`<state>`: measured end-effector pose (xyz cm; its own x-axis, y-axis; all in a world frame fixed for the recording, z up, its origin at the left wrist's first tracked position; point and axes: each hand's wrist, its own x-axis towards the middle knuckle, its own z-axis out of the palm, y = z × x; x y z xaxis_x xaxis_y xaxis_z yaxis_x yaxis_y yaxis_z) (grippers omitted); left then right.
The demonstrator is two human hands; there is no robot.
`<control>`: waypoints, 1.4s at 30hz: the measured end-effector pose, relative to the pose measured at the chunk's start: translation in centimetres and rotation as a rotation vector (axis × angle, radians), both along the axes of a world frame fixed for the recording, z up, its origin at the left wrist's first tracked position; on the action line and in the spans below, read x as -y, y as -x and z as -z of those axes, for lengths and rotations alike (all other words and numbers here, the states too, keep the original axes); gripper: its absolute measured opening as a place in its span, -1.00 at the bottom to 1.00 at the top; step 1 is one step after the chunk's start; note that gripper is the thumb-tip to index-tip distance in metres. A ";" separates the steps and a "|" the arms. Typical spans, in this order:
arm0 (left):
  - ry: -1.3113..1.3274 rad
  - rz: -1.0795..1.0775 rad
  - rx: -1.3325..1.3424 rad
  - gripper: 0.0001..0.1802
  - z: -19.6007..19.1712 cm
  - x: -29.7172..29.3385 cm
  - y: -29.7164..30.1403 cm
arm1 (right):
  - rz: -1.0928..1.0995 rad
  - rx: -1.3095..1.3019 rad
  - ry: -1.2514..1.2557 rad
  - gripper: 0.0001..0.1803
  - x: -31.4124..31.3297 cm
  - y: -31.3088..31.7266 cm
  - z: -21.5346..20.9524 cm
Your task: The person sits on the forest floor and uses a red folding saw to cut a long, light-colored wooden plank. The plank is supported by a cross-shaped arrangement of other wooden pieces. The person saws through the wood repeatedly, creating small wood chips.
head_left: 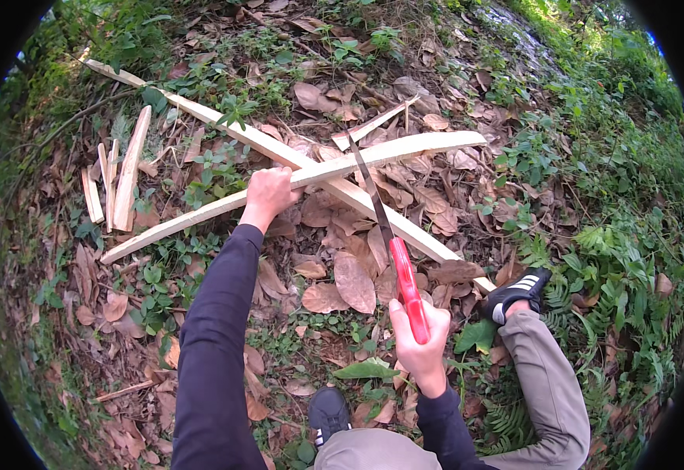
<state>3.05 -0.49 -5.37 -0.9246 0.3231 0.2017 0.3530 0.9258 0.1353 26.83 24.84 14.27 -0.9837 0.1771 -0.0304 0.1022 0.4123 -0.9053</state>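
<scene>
My left hand (270,193) is closed round a long pale wooden strip (412,146), left of where it crosses over a second long strip (401,225). In my right hand (424,345) is the red handle of a hand saw (406,282). The saw's narrow dark blade points away from me and meets the upper strip to the right of the crossing. I cannot tell how deep the blade sits in the wood. A short wooden offcut (377,125) lies just beyond the blade's tip.
Several shorter wood pieces (132,168) lie at the left. My shoe (519,294) is by the near end of the lower strip, and my other shoe (329,413) is at the bottom. Dry leaves (354,280) and green plants (612,266) cover the ground.
</scene>
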 end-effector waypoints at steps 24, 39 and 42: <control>-0.004 0.105 0.126 -0.71 0.0 3.2 3.5 | 0.004 0.014 0.047 -0.77 -0.3 4.7 0.7; -0.071 0.048 0.188 -0.73 0.1 2.1 3.4 | 0.036 0.052 0.152 -0.85 -1.5 0.1 -0.3; -0.091 0.018 0.319 -0.66 -0.9 1.7 4.0 | -0.036 0.042 -0.012 -0.76 -2.0 -0.4 -0.2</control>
